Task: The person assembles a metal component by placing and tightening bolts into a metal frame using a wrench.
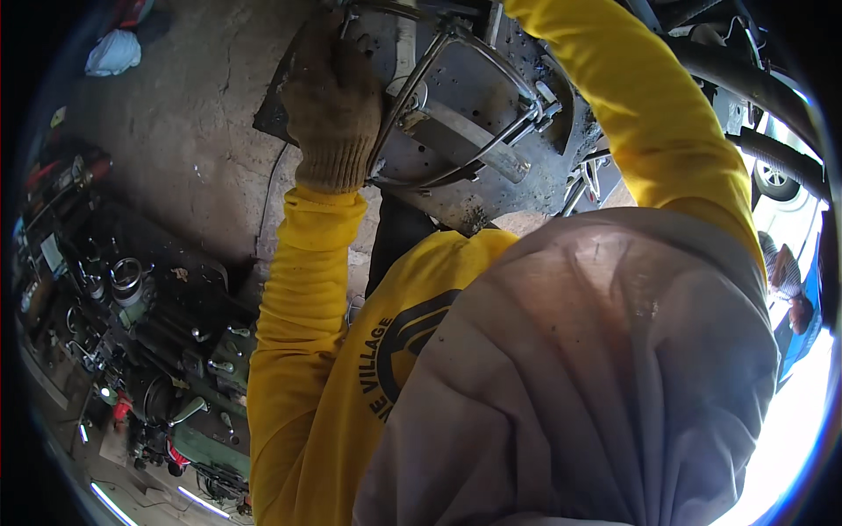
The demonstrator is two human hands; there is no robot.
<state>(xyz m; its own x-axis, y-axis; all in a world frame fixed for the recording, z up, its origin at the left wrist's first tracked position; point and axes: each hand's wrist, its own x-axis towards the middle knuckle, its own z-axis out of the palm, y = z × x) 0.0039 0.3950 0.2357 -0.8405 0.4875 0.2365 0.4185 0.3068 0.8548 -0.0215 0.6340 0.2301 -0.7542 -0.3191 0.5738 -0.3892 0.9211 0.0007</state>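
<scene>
My left hand point(335, 110), in a brown knit work glove, is at the upper left side of a frame of bent metal rods point(427, 63). Its fingers look closed around a rod near the top edge, though their tips are dark and partly hidden. The frame rests on a dark metal plate point(548, 188) with small holes in it. A flat metal bar point(478, 140) lies across the plate, inside the frame. A small bolted fitting point(545, 107) sits at the frame's right side. My right arm point(667, 105), in a yellow sleeve, reaches up past the top edge, so that hand is out of sight.
Left and below stands a green machine point(219, 447) with several levers. A white bundle point(114, 53) lies on the concrete floor point(202, 105). Thick dark hoses point(745, 74) run at the upper right. Beyond them are a person point(794, 302) and a vehicle wheel point(776, 181). Greyish cloth point(570, 377) covers the lower right.
</scene>
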